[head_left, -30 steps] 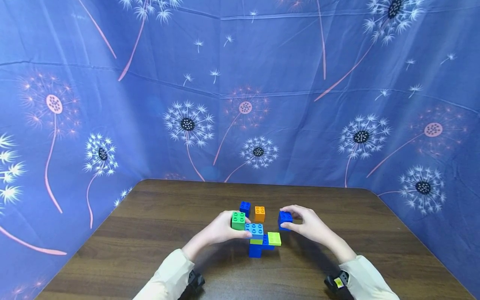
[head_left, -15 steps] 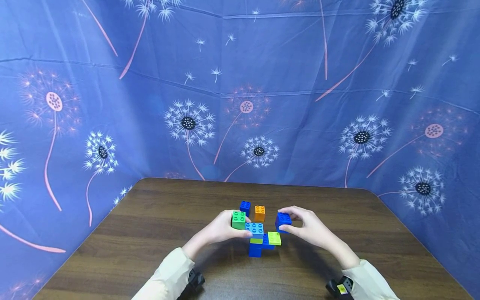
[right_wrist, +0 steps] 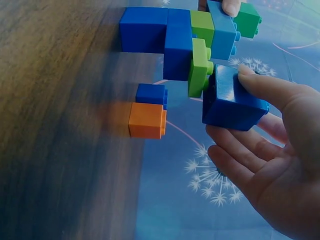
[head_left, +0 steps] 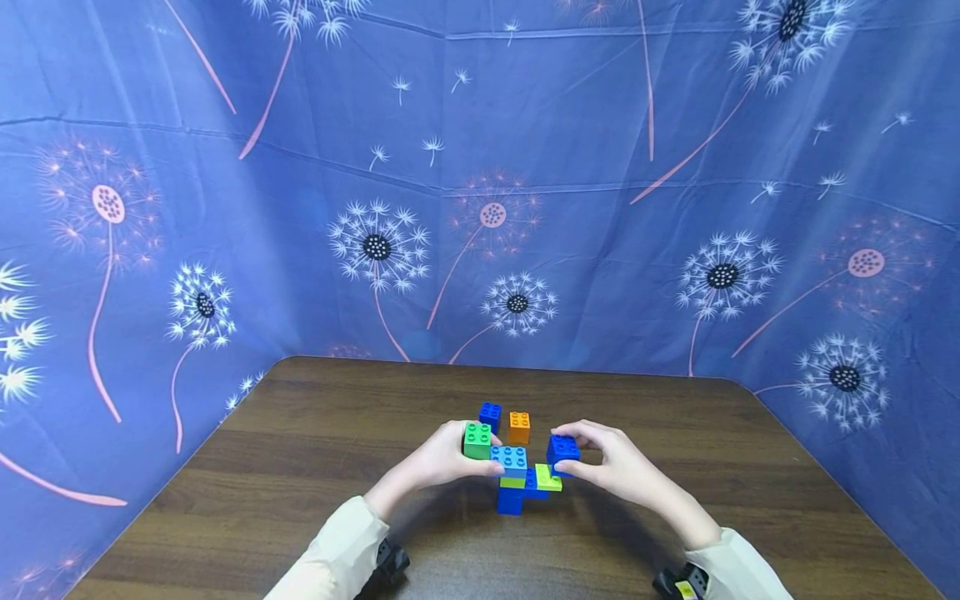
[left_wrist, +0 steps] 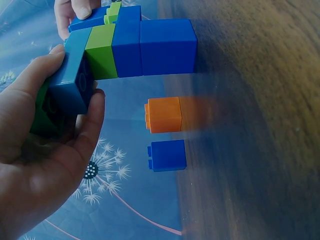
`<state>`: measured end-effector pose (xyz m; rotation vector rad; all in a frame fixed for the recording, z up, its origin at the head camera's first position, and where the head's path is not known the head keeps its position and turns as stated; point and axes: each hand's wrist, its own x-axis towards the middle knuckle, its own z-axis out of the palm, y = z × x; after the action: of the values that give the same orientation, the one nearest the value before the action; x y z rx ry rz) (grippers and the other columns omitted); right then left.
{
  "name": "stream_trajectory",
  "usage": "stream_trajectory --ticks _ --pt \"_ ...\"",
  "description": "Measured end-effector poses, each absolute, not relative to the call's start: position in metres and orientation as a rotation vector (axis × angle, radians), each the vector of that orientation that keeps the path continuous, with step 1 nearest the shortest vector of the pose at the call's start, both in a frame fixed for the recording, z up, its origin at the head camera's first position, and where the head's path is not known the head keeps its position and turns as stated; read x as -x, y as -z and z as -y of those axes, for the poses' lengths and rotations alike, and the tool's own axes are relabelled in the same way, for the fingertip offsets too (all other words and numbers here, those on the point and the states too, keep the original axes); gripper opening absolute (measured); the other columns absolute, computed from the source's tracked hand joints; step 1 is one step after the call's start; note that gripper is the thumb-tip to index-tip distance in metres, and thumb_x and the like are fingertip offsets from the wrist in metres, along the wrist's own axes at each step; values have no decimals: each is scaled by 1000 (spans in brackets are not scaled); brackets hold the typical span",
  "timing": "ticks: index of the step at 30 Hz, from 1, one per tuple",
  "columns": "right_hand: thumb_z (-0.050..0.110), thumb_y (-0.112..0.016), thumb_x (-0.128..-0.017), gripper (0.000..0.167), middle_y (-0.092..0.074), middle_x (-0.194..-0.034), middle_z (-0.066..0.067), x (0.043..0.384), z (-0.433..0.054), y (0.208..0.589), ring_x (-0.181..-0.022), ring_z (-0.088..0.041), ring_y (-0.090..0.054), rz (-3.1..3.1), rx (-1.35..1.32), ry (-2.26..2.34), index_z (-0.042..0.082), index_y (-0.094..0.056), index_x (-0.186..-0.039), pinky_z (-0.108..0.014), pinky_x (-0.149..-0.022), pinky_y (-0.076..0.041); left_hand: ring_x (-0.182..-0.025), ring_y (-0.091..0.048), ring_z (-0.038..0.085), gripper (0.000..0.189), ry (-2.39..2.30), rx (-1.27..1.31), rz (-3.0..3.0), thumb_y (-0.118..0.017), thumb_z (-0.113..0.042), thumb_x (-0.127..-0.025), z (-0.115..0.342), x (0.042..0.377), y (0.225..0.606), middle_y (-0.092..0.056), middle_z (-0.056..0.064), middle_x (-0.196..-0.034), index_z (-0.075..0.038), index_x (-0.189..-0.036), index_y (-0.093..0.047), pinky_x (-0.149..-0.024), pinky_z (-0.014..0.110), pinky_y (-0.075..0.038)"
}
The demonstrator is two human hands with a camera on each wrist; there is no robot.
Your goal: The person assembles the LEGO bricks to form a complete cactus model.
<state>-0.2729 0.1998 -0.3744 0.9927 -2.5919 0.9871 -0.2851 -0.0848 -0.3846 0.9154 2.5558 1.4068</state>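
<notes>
In the head view my left hand (head_left: pixel 446 458) grips the light blue brick (head_left: pixel 510 461) of a built stack, thumb on its near side. A green brick (head_left: pixel 477 440) juts out at the stack's left. Under the light blue brick lie a lime green brick (left_wrist: pixel 101 51) and two dark blue bricks, the lowest (right_wrist: pixel 144 30) standing on the table. A thin lime green brick (right_wrist: pixel 198 67) sits on the right end. My right hand (head_left: pixel 622 467) pinches a dark blue brick (right_wrist: pixel 232 100) close over its studs; whether they touch, I cannot tell.
Behind the stack, an orange brick (head_left: pixel 519 427) and a loose dark blue brick (head_left: pixel 490 415) stand apart on the brown wooden table (head_left: pixel 360 396). A blue cloth (head_left: pixel 600 217) with dandelion print hangs behind the table.
My right hand has brought the dark blue brick leftward and slightly nearer, from beside the stack to over the thin lime green brick. The left hand and stack have stayed nearly still.
</notes>
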Motion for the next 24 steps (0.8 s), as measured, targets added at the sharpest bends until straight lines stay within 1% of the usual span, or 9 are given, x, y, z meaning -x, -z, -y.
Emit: stream_trajectory --ticks 5,13,17,24 --pt "36 -70 -83 42 -66 -107 3 272 -200 376 -86 -5 -59 2601 -986 -984 15 -60 -118 -35 -79 -53 -63 -50 4 29 -1410 -920 -2560 -76 -28 -79 85 285 384 -63 -6 -76 -11 -101 -67 -57 21 -44" --pt "36 -71 -82 42 -66 -105 4 271 -200 379 -84 -3 -59 2587 -993 -1002 15 -60 -117 -27 -77 -52 -62 -49 4 29 -1405 -916 -2562 -75 -29 -79 85 285 384 -63 -6 -74 -11 -101 -67 -57 20 -43" --pt "35 -72 -81 41 -66 -102 5 270 -200 378 -83 -3 -59 2590 -1000 -1019 16 -60 -116 -26 -77 -52 -62 -49 3 29 -1402 -921 -2568 -75 -28 -79 85 285 384 -62 -7 -74 -10 -100 -67 -57 20 -43" --pt "32 -73 -81 38 -66 -102 5 267 -199 380 -83 -5 -59 2577 -1022 -1058 16 -60 -113 -32 -76 -53 -63 -49 2 28 -1399 -935 -2573 -76 -28 -78 84 286 386 -62 -7 -74 -11 -99 -67 -57 20 -44"
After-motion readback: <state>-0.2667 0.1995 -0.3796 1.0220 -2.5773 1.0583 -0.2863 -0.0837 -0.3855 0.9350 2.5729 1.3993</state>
